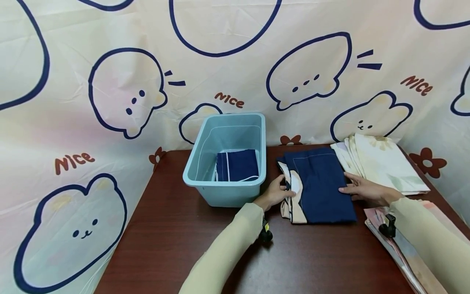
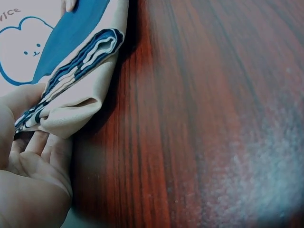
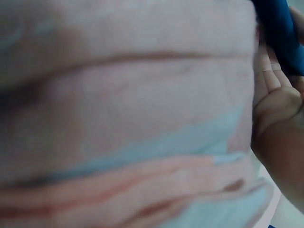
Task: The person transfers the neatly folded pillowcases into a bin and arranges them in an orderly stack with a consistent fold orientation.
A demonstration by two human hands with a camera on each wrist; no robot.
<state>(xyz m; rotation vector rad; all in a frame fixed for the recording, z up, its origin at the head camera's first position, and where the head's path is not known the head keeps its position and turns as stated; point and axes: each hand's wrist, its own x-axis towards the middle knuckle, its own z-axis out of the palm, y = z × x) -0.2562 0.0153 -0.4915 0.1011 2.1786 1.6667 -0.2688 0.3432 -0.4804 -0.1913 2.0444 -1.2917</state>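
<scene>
A folded navy cloth [image 1: 323,183] with cream and white layers along its left side lies on the table. My left hand [image 1: 276,192] pinches those layered edges, thumb on top and fingers underneath, as the left wrist view shows on the cloth's folds [image 2: 71,90]. At the opposite side my right hand [image 1: 365,188] grips the navy edge between thumb and fingers. In the right wrist view that hand [image 3: 280,99] is partly cut off beside a bit of the navy cloth [image 3: 282,33].
Left of the cloth stands a light blue plastic bin [image 1: 224,192] holding a folded navy cloth [image 1: 242,165]. A folded cream cloth [image 1: 385,159] lies at the back right. A folded pastel cloth [image 1: 407,249] is under my right forearm. A printed curtain [image 1: 220,73] hangs behind the table [image 1: 165,237].
</scene>
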